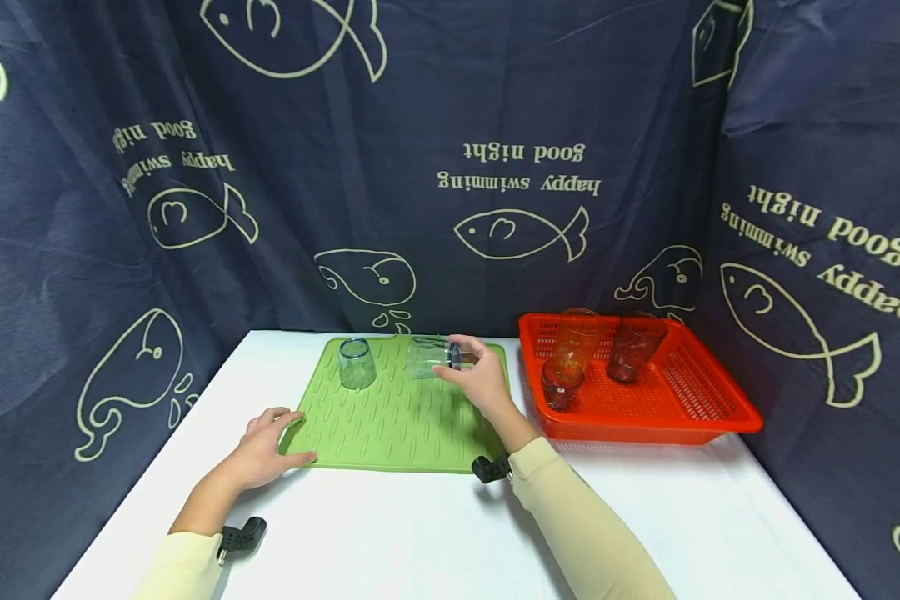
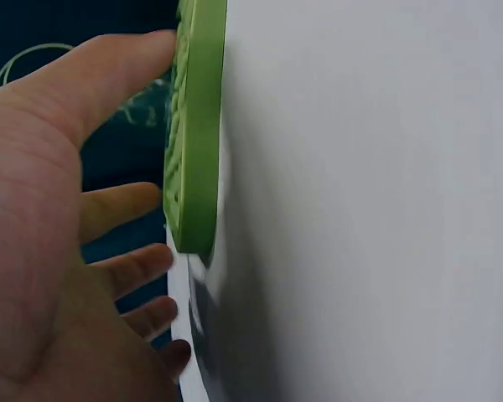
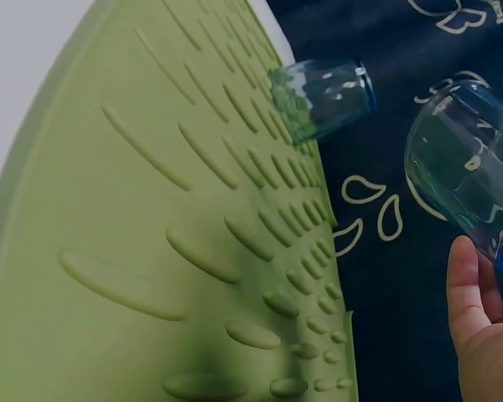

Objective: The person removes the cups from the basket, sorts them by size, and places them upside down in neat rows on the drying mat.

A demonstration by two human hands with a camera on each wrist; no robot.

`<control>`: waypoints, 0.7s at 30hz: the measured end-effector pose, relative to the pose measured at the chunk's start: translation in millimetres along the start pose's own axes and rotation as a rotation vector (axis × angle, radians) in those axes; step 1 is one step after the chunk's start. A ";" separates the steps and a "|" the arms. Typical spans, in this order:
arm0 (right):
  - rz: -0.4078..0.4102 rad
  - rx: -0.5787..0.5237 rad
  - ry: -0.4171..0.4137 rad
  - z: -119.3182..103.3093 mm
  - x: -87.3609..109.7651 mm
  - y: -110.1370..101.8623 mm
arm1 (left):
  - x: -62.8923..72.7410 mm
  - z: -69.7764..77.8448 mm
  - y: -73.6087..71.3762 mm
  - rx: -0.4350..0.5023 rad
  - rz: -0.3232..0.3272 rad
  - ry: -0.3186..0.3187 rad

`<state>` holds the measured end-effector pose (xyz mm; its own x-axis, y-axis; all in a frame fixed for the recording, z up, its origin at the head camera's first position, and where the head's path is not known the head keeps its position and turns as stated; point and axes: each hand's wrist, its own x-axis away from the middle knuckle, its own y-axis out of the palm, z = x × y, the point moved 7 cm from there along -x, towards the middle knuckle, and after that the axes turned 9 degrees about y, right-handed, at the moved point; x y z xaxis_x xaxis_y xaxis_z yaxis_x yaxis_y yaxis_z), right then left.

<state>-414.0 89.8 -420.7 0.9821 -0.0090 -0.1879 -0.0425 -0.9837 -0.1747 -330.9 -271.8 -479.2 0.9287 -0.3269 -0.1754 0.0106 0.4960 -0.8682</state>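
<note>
My right hand (image 1: 482,377) holds a clear drinking glass (image 1: 427,358) by its blue-tinged end, between thumb and fingers. The glass lies on its side in the air above a green ridged mat (image 1: 390,442), its other end facing left. In the right wrist view the held glass (image 3: 465,159) is partly cut off by the frame edge. A second clear glass (image 1: 357,367) stands on the mat's back left part, blue-tinged end up. At the mat's front left corner is my left hand (image 1: 258,454), fingers spread, thumb near the mat's edge (image 2: 203,126).
A red plastic basket (image 1: 645,429) with slotted walls stands right of the mat. Inside it are two taller glasses (image 1: 579,333) and one short glass (image 1: 561,385). The white tabletop (image 1: 390,533) is bounded by a dark blue printed curtain (image 1: 420,167) behind and at both sides.
</note>
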 end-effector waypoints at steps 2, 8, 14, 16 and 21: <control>0.011 0.029 0.006 1.4 -3.0 1.6 | 1.8 -4.6 0.7 -0.023 -0.029 -0.015; -0.011 0.085 0.021 4.9 -9.7 9.2 | 4.3 -13.1 0.8 -0.065 -0.052 0.001; -0.014 0.137 0.045 6.8 -16.2 11.2 | 4.7 -13.2 -1.9 -0.088 -0.047 0.013; -0.011 0.157 0.049 7.4 -19.0 10.8 | 4.4 -14.0 -1.0 -0.094 -0.053 0.010; -0.008 0.199 0.047 7.9 -26.3 9.8 | 1.7 -16.4 1.4 -0.108 -0.082 -0.007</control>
<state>-441.7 81.8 -425.2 0.9899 -0.0142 -0.1413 -0.0653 -0.9291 -0.3640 -335.4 -284.8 -488.3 0.9290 -0.3567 -0.0984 0.0472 0.3780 -0.9246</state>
